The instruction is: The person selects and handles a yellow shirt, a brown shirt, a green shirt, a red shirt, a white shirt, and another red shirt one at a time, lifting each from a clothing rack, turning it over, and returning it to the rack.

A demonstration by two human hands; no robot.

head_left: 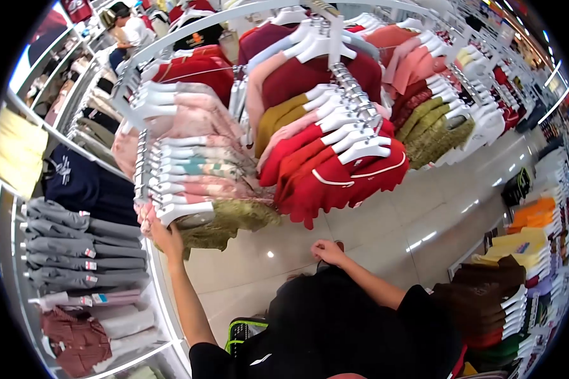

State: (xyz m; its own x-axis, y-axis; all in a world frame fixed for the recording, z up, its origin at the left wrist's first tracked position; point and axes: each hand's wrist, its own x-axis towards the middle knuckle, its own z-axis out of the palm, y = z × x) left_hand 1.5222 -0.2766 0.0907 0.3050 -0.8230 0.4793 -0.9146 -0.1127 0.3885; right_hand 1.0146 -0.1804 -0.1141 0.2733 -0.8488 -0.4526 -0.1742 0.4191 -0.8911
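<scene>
My left hand (pixel 167 239) is raised at the front end of a rack arm, its fingers closed round the near end of a white clothes hanger (pixel 184 211). An olive-green textured top (pixel 231 222) hangs from that hanger. Behind it hang several pink floral tops (pixel 218 187) on white hangers, close to my fingertips. My right hand (pixel 327 251) is held low in front of my body, fingers curled in, with nothing visible in it. Above it, apart from the hand, hang red polo shirts (pixel 344 177) with white-trimmed collars.
The round metal rack (pixel 142 170) carries more garments in maroon, mustard and coral. Shelves at left hold grey folded clothes (pixel 57 243) and a navy top (pixel 76 180). A basket with a green rim (pixel 237 331) stands by my body. Brown shirts (pixel 487 294) hang at right. A person (pixel 133 31) is far left.
</scene>
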